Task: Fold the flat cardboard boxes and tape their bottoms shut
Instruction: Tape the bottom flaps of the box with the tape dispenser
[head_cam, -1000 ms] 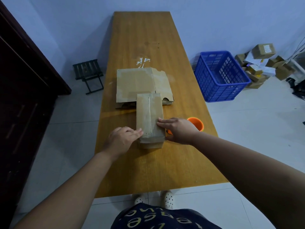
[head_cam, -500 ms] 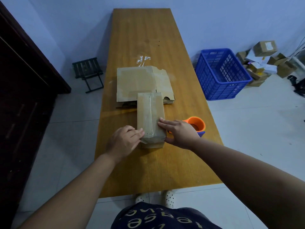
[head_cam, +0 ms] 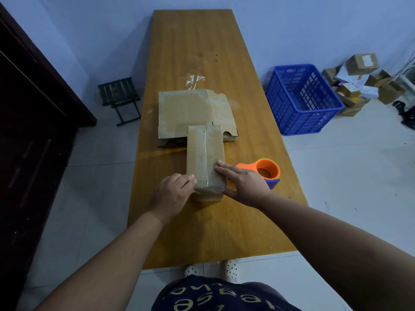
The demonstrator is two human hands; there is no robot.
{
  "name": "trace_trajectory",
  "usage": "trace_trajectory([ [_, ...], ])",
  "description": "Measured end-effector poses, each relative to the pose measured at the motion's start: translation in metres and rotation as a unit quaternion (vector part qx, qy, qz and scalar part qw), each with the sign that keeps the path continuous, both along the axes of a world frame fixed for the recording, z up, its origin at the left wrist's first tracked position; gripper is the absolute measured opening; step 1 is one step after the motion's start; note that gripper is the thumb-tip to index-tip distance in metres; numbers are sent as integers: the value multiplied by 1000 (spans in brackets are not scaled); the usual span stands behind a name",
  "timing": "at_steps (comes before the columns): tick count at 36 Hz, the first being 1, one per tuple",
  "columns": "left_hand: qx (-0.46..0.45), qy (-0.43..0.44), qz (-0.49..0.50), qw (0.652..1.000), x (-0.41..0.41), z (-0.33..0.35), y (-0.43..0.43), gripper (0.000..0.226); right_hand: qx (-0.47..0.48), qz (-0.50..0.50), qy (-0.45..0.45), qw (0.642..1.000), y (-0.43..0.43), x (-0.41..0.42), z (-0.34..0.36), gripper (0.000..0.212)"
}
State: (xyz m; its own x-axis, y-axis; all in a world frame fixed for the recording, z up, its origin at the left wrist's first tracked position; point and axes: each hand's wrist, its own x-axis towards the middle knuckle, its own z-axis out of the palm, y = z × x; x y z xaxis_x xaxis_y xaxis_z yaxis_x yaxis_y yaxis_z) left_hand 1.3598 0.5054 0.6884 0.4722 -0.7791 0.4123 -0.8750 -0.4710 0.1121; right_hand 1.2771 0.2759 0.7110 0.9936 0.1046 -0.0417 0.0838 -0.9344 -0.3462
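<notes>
A folded cardboard box [head_cam: 204,153] stands on the wooden table [head_cam: 202,52] with clear tape running along its top seam. My left hand [head_cam: 171,195] rests against the box's near left edge, its fingertips on the tape end. On the near right corner my right hand [head_cam: 243,184] lies with straight fingers across the top and its thumb along the side. Behind the box lies a stack of flat cardboard boxes [head_cam: 193,111]. An orange and blue tape dispenser [head_cam: 267,169] sits just right of my right hand.
A scrap of clear tape [head_cam: 195,80] sticks to the table beyond the flat stack. On the floor to the right stand a blue plastic crate [head_cam: 301,99] and a heap of small boxes [head_cam: 359,81]. A dark stool [head_cam: 120,97] and a dark cabinet [head_cam: 29,122] are at the left.
My right hand has slid a little toward me along the box's right corner, uncovering more of the tape dispenser. The left hand stays at the near left edge.
</notes>
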Motion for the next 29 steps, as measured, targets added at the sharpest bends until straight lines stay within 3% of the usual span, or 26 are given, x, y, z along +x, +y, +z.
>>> trace_trajectory([
  [5, -1, 4, 20, 1000, -5, 0, -1, 45, 26, -21, 2, 999, 3, -1, -4, 65],
  [12, -26, 42, 64, 997, -12, -1, -6, 38, 17, -28, 8, 999, 6, -1, -7, 65],
  [19, 25, 61, 57, 996, -11, 4, -4, 44, -3, 16, 42, 999, -5, 0, -2, 89],
  [24, 2, 123, 65, 990, -11, 8, -4, 59, 68, -22, 65, 995, -2, -1, 2, 69],
  [29, -47, 163, 127, 977, -14, 12, -16, 15, 151, -79, 57, 984, 7, 0, 1, 49],
])
